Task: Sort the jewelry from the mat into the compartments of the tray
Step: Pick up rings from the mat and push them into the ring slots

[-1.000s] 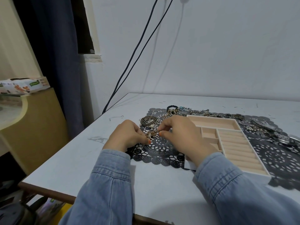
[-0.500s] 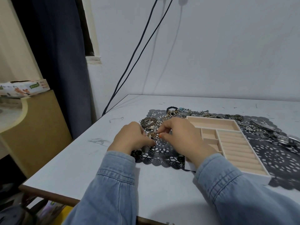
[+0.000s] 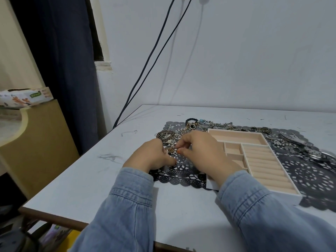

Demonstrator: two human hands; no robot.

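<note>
A black lace mat [image 3: 181, 173] lies on the white table with a beige compartment tray [image 3: 254, 155] on it. All the tray compartments that show hold nothing. My left hand [image 3: 151, 157] and my right hand [image 3: 203, 151] meet over the mat's left part, both pinching a small tangled piece of jewelry [image 3: 171, 150] with gold and dark bits. Just behind the hands lies a heap of bangles and rings [image 3: 167, 136]. A dark bead bracelet [image 3: 191, 121] and chains [image 3: 236, 127] run along the mat's far edge. More silver pieces [image 3: 298, 148] lie right of the tray.
The table's left edge [image 3: 72, 170] falls off toward a tan cabinet [image 3: 36, 142] with a tissue box [image 3: 25, 97] on top. Two black cables [image 3: 154, 60] hang down the wall behind the table. A dark curtain [image 3: 63, 70] hangs at the left.
The camera has tilted a little. Both hands stay together on the small jewelry piece, with only slight finger movement.
</note>
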